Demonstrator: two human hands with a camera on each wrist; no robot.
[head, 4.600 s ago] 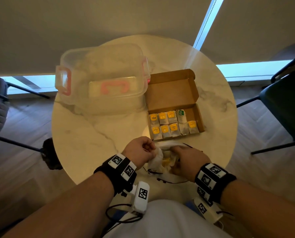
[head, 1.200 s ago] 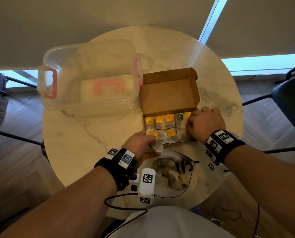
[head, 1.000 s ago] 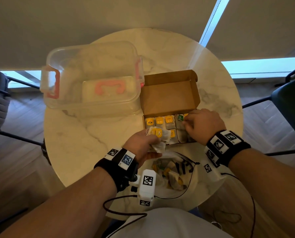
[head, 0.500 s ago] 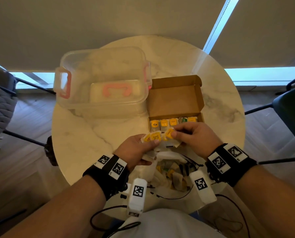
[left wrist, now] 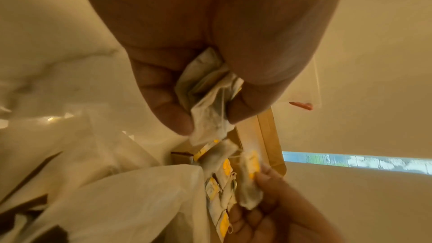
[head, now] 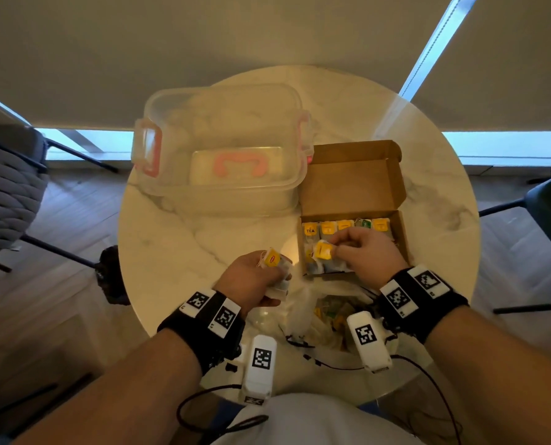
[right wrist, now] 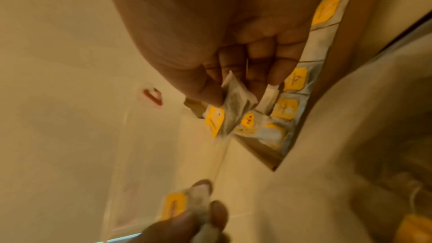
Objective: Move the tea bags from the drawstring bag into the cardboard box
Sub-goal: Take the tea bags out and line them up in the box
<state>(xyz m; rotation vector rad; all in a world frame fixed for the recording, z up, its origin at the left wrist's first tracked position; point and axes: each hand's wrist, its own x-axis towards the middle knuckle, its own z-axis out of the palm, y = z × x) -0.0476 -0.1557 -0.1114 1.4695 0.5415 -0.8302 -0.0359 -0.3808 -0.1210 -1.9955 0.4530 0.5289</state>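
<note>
A tea bag point(head: 323, 252) is pinched by the right hand point(head: 365, 248) over the cardboard box point(head: 352, 184); several tea bags point(head: 275, 268) are gripped by the left hand point(head: 251, 282) beside it. The drawstring bag point(head: 299, 316) lies open on the table point(head: 187, 245).

I see a glossy marble-look table point(head: 177, 252), a matt brown cardboard box point(head: 351, 187), thin crinkled paper tea bags point(left wrist: 210, 103), and a translucent plastic tub point(head: 222, 149).

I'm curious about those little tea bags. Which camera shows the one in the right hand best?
The right wrist view: the tea bag fills the centre, pinched between thumb and fingers of the right hand over the cardboard box. The head view shows mainly its yellow tag; the left wrist view shows it edge-on, low in the frame.
</note>
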